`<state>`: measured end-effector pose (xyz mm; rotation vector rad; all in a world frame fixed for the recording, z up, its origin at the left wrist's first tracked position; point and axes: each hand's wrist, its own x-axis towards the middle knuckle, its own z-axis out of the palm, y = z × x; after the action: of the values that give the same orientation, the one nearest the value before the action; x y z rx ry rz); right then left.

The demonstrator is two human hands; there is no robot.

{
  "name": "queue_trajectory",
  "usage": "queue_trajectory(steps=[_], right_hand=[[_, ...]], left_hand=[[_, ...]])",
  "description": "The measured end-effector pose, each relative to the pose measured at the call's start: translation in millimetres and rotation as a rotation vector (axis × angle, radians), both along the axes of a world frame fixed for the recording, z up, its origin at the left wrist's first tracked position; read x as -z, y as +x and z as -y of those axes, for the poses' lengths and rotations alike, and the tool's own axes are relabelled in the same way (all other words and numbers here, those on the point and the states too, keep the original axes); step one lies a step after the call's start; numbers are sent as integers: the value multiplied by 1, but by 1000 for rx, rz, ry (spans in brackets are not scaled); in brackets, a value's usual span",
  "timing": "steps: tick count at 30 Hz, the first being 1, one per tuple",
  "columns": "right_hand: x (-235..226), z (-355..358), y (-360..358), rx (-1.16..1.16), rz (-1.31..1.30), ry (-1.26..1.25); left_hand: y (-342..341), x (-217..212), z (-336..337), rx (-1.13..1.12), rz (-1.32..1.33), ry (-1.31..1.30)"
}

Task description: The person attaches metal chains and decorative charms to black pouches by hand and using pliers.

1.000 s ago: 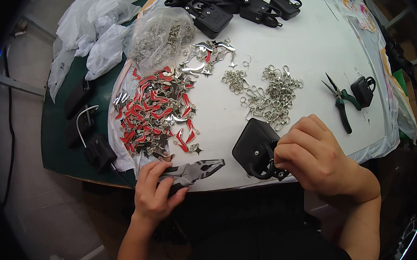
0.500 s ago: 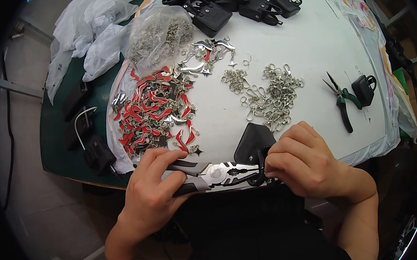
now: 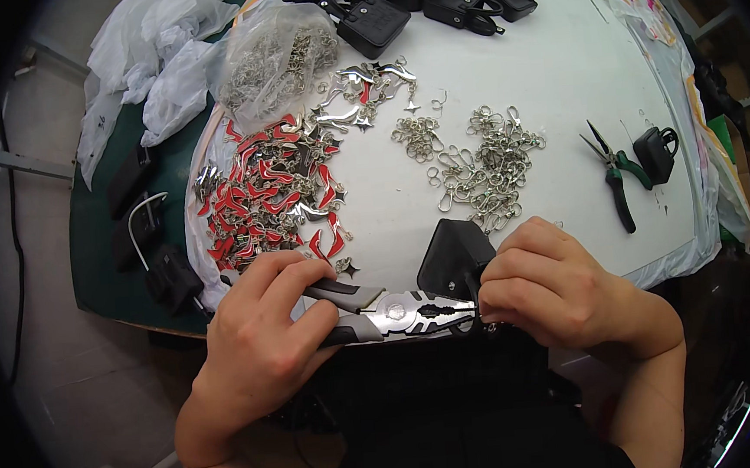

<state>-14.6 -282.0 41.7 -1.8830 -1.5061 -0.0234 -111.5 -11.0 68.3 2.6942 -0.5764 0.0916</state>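
My left hand [image 3: 269, 328] is wrapped round the grey-and-black handles of a pair of pliers [image 3: 395, 312], whose jaws point right. The jaw tips meet the handle loop of a small black bag [image 3: 453, 257] at the table's near edge. Fingers of my right hand [image 3: 546, 290] are pinched at that loop, close beside the jaw tips. Any small metal part between jaws and fingertips is hidden. Left of the bag lies a heap of red and silver shoe-shaped charms [image 3: 272, 185]. Beyond it sits a pile of silver swivel clasps [image 3: 494, 169].
Small split rings [image 3: 418, 140] lie beside the clasps. A clear plastic bag [image 3: 276, 67] of metal parts stands farther back, near several black mini bags [image 3: 371, 24]. Green-handled needle-nose pliers [image 3: 615, 178] and another black mini bag [image 3: 655, 153] lie at right. Black devices with a white cable [image 3: 138, 224] sit at left.
The pliers' handles have spread a little wider and my left hand has shifted slightly left. My right hand keeps its pinch at the bag's loop. The whole view has moved slightly.
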Motion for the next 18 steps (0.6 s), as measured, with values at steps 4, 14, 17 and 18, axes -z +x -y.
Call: queue_trajectory(steps=[4,14,17,18], right_hand=[[0,10,2,11,-34,-13],[55,175,53,916,81,-540],[64,178,53,892,114,-547],[63,176,53,913,116,-564]], left_hand=[[8,-2,2,53,-68,-2],[5,-6,-17,-135,-148,-3],[1,-12,-21,-207,-157,23],[2,-13,-21,-170,-112,45]])
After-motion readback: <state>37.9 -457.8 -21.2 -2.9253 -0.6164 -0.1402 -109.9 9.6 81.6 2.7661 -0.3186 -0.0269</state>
